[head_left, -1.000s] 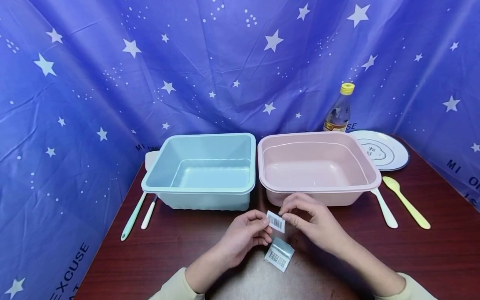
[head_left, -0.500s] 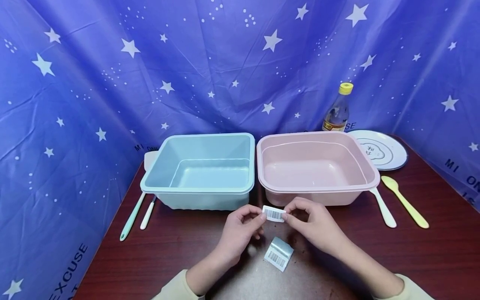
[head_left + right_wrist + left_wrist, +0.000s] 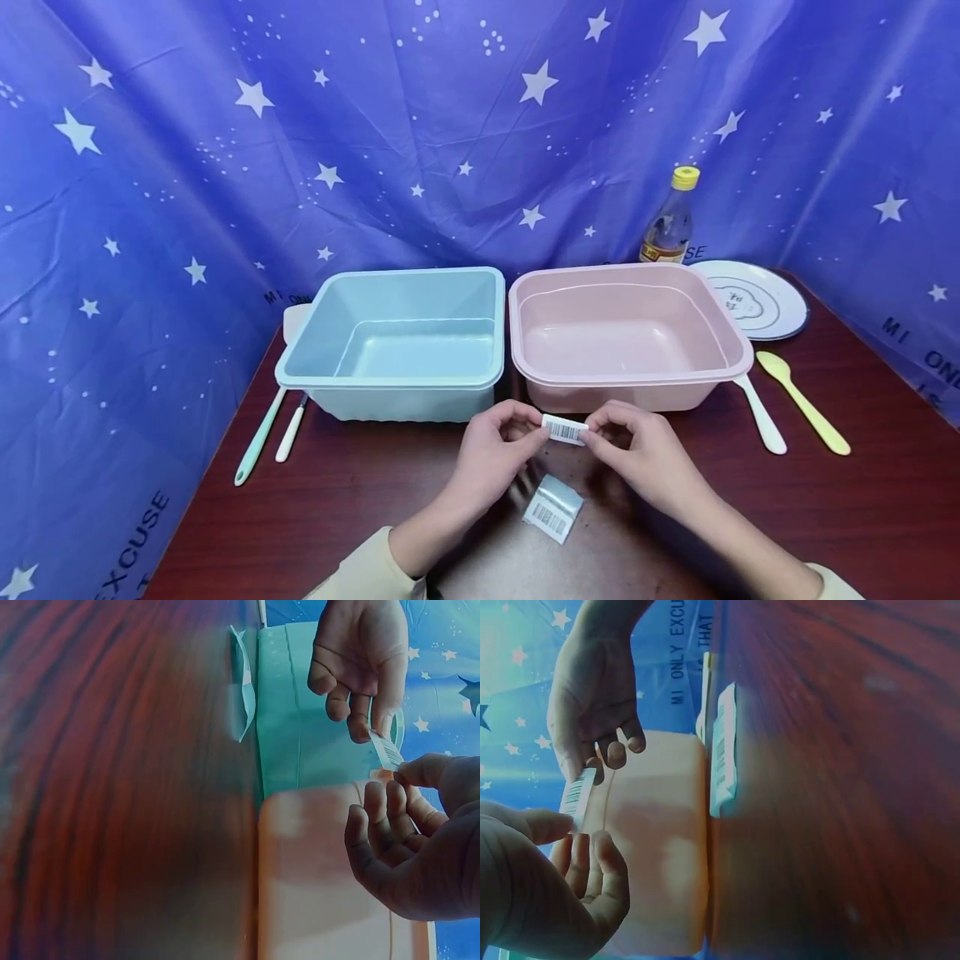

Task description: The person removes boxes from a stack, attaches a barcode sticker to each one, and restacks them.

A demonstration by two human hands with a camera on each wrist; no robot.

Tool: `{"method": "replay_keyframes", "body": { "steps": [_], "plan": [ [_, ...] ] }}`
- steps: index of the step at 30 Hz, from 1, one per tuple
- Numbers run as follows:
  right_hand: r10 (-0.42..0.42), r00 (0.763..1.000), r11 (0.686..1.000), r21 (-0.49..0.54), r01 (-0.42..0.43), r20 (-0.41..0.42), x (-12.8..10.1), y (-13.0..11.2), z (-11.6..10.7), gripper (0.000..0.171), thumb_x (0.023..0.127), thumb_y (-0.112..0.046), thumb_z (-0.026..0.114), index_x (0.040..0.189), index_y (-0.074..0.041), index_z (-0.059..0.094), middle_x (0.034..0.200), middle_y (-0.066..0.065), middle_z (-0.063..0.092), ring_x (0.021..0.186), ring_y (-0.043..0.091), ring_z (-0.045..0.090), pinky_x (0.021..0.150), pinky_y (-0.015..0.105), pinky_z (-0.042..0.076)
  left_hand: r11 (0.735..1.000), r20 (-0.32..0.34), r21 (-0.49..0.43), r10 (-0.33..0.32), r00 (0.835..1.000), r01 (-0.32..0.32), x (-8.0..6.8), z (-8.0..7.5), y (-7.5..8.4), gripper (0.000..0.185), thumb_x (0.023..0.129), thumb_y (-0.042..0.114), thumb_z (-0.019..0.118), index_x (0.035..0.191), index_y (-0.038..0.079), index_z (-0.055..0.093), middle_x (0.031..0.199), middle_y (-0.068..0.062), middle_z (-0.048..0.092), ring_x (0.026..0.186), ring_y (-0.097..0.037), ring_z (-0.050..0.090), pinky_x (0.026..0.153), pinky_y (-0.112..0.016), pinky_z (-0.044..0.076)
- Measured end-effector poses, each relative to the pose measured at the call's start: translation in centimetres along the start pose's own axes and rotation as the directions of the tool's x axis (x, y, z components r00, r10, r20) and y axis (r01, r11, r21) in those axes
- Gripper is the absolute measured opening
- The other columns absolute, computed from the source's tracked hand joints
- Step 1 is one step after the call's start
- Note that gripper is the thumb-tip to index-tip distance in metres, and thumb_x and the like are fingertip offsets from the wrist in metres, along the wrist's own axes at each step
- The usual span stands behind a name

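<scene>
A small white label with a black barcode (image 3: pixel 564 430) is stretched level between both hands, just in front of the tubs. My left hand (image 3: pixel 491 450) pinches its left end between thumb and index finger. The right end is pinched the same way by my right hand (image 3: pixel 651 454). From the left wrist, the barcode label (image 3: pixel 578 796) shows as a thin strip joining the two hands' fingertips. Below the hands, a silvery flat packet with a barcode sticker (image 3: pixel 553 510) lies on the table; the right wrist view shows this packet (image 3: pixel 244 686) nearly edge-on.
A blue tub (image 3: pixel 405 382) and a pink tub (image 3: pixel 630 382) stand side by side behind the hands. Green-handled (image 3: pixel 259 437) and white-handled utensils (image 3: pixel 291 435) lie left. Right are a white handle (image 3: pixel 763 421), yellow spoon (image 3: pixel 806 406), plate (image 3: pixel 780 308) and yellow-capped bottle (image 3: pixel 667 221).
The label has gone from tilted to level, and my right hand's fingertips now pinch its right end. Both hands have shifted slightly right with it. The packet stays on the table.
</scene>
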State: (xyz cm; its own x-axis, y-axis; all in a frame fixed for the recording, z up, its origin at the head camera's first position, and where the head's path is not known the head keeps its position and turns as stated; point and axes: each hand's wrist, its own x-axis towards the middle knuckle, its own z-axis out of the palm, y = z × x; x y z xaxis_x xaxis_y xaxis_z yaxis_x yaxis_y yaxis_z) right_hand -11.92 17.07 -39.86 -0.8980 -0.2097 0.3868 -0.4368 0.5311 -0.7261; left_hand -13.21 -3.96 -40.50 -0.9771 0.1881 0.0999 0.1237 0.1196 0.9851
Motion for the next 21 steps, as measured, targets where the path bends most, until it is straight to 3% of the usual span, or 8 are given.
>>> {"method": "replay_keyframes", "body": {
  "steps": [5,9,15,21],
  "plan": [
    [0.032,0.998,0.999,-0.022,-0.034,-0.055,-0.5,0.4,-0.6,0.015,0.087,-0.008,0.078,0.083,-0.020,0.070,0.077,-0.014,0.059,0.068,0.005,0.054,0.061,0.024,0.044,0.997,-0.002,-0.075,0.007,1.000,-0.007,0.5,1.2,0.2,0.013,0.085,-0.001,0.076,0.095,-0.001,0.069,0.079,-0.003,0.065,0.061,-0.007,0.053,0.053,-0.018,0.044],
    [0.107,0.988,0.993,-0.034,-0.112,-0.109,-0.7,0.7,-0.9,0.014,0.086,-0.007,0.079,0.082,-0.016,0.069,0.071,-0.011,0.057,0.063,0.005,0.051,0.057,0.022,0.042,0.996,0.004,-0.086,0.028,1.000,-0.027,1.0,2.1,0.1,0.017,0.083,-0.005,0.076,0.097,-0.002,0.067,0.080,-0.006,0.066,0.064,-0.008,0.055,0.056,-0.017,0.043],
    [0.213,0.966,0.973,-0.058,-0.224,-0.146,-0.8,1.2,-1.3,0.007,0.086,-0.007,0.077,0.087,-0.011,0.071,0.069,-0.006,0.057,0.060,0.006,0.049,0.055,0.023,0.040,0.997,0.017,-0.047,0.062,0.998,-0.061,1.6,3.3,0.0,0.016,0.084,-0.005,0.075,0.096,-0.001,0.066,0.082,-0.009,0.069,0.065,-0.008,0.059,0.058,-0.016,0.046],
    [0.258,0.955,0.959,-0.081,-0.272,-0.146,-0.6,1.7,-1.7,0.004,0.090,-0.012,0.075,0.089,-0.008,0.072,0.068,-0.004,0.056,0.055,0.007,0.046,0.053,0.025,0.039,0.997,0.034,0.018,0.069,0.997,-0.070,2.0,4.1,-0.2,0.014,0.085,-0.004,0.075,0.094,0.002,0.065,0.084,-0.006,0.071,0.066,-0.006,0.063,0.055,-0.017,0.048]
  ]
}}
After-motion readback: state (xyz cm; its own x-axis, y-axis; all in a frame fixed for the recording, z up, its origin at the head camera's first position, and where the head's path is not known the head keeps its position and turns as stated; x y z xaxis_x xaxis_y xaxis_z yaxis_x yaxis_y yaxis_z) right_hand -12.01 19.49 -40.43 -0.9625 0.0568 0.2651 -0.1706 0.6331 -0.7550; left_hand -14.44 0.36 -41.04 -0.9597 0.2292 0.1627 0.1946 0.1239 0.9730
